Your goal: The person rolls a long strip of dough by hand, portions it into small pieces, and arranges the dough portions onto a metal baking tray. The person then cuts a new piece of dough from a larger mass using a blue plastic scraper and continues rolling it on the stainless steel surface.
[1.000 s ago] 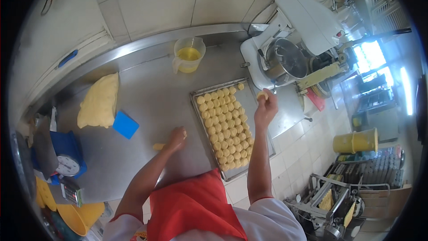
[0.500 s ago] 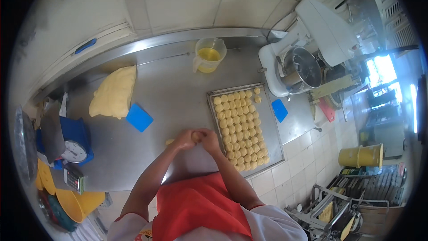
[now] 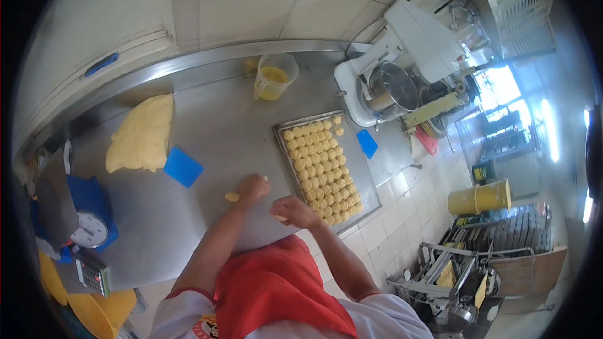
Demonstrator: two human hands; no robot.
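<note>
My left hand (image 3: 254,187) is closed low over the steel table, with a bit of pale dough showing at its fingertips. Beside its wrist lies a small piece of dough (image 3: 232,197). My right hand (image 3: 295,211), near the table's front edge, is curled around a small dough piece (image 3: 280,218), most of it covered by the fingers. Just to the right is a metal baking tray (image 3: 372,196) carrying several rows of round dough balls (image 3: 320,169). A large slab of dough (image 3: 141,133) rests at the back left, next to a blue scraper (image 3: 183,166).
A measuring jug (image 3: 275,75) of yellow liquid stands at the back. A stand mixer (image 3: 414,44) with a steel bowl is back right, near a second blue scraper (image 3: 367,143). On the left are a blue dial scale (image 3: 94,213) and a calculator (image 3: 92,274).
My hands, together around a piece of dough before, have come apart; the right has moved nearer the front edge. The whole view has shifted, so the table's things appear farther left.
</note>
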